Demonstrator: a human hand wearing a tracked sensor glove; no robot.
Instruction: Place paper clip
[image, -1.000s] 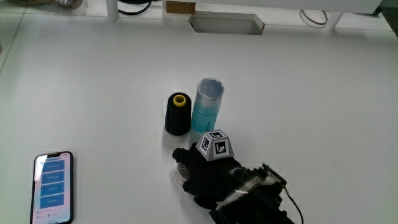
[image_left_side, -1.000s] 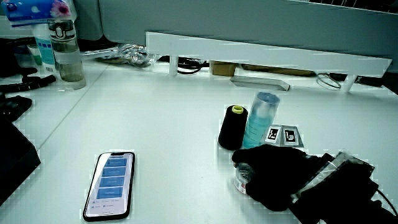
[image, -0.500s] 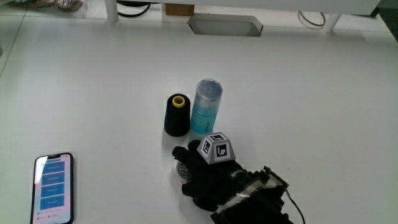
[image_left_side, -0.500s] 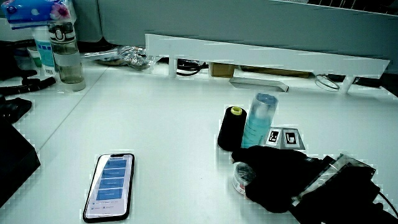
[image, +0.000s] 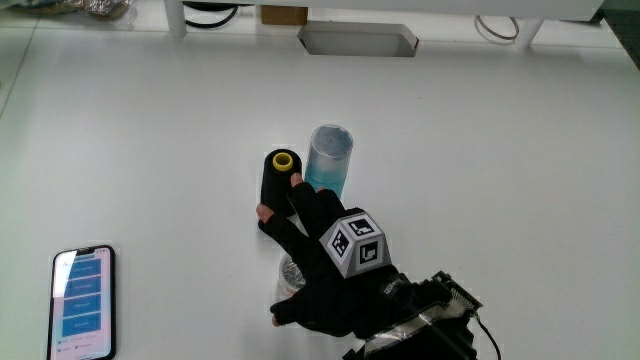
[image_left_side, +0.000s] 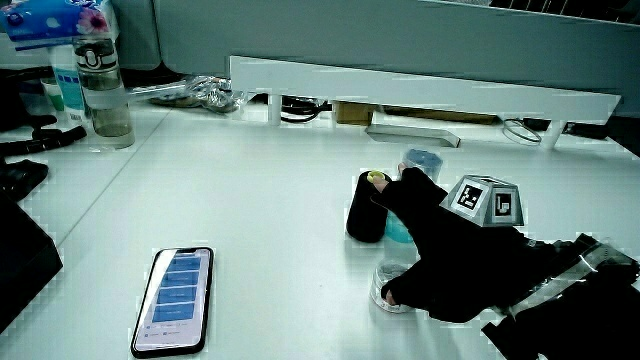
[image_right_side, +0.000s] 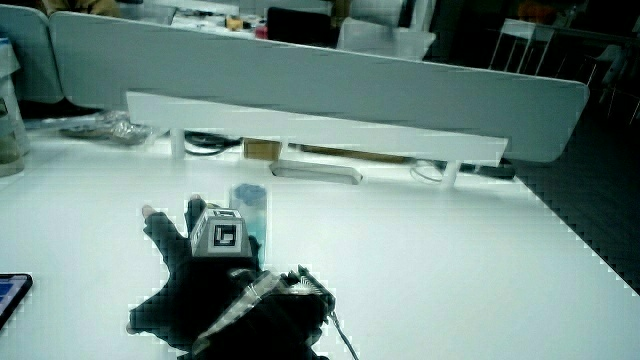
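Note:
A small round clear container of paper clips (image: 290, 271) stands on the white table (image: 500, 170), nearer to the person than the black thread spool (image: 274, 184); a side view shows the container (image_left_side: 386, 291) under the palm. The gloved hand (image: 312, 238) hovers over it with fingers spread, holding nothing. Its fingertips reach the yellow-topped spool (image_left_side: 362, 208) and the blue translucent bottle (image: 329, 157) beside it. In a side view the hand (image_right_side: 188, 262) hides the container and the spool, and only the bottle (image_right_side: 250, 204) shows above the patterned cube (image_right_side: 221, 235).
A phone (image: 82, 301) with a lit screen lies near the table's edge, well away from the hand. A low white partition (image_left_side: 420, 92) runs along the table, with a grey tray (image: 357, 40) beside it. A water bottle (image_left_side: 101, 86) stands at a corner.
The hand has opened and risen off the small container, fingers now spread toward the spool and bottle. The container stays on the table under the palm.

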